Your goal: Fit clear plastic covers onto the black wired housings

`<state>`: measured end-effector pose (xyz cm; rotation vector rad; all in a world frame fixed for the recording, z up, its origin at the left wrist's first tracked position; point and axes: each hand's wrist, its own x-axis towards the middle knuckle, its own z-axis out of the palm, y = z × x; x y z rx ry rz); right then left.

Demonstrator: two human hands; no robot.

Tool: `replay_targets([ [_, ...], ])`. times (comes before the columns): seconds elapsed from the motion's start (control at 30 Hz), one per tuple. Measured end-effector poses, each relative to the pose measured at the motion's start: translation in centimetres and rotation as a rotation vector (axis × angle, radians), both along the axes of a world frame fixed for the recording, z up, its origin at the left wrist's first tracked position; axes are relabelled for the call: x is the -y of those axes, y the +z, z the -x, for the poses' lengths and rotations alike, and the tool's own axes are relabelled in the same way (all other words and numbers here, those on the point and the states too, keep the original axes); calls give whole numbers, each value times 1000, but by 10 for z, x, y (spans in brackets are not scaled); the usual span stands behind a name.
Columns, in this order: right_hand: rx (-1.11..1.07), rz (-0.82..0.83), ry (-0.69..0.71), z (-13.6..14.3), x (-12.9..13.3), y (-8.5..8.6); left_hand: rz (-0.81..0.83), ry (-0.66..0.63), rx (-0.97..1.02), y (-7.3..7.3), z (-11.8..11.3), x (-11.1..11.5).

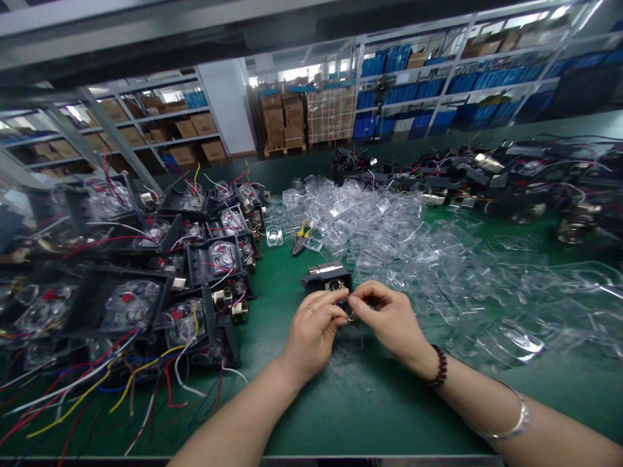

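A dark housing [316, 281] with a metal fitting [326, 266] along its far side sits on the green table, just beyond my hands. My left hand [315, 324] is closed at the near side of the housing, thumb and fingertips brought together. Touching the same spot from the right, my right hand [387, 316] has its thumb and index finger pinched. Bits of thin wire show between the two hands, but what each hand's fingertips hold is too small and covered to name.
Wired dark housings [214, 259] are stacked at the left. Clear plastic pieces [370, 220] are heaped from the centre to the right. Yellow-handled pliers [300, 240] lie beyond the housing. More wired units [487, 175] line the back right. Shelves stand behind.
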<state>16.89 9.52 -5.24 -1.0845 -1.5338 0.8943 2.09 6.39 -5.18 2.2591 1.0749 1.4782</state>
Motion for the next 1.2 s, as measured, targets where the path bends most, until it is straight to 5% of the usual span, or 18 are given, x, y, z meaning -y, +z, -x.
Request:
replay_targets([
  [0.37, 52, -136, 31, 0, 2, 0, 153, -8, 78, 1, -2, 3],
  [0.63, 28, -93, 80, 1, 4, -3, 720, 140, 748, 1, -4, -6],
  [0.93, 259, -379, 190, 2, 13, 1, 837, 115, 1094, -7, -16, -4],
  [1.2, 340, -482, 151, 2, 12, -1, 868, 152, 1140, -7, -19, 0],
])
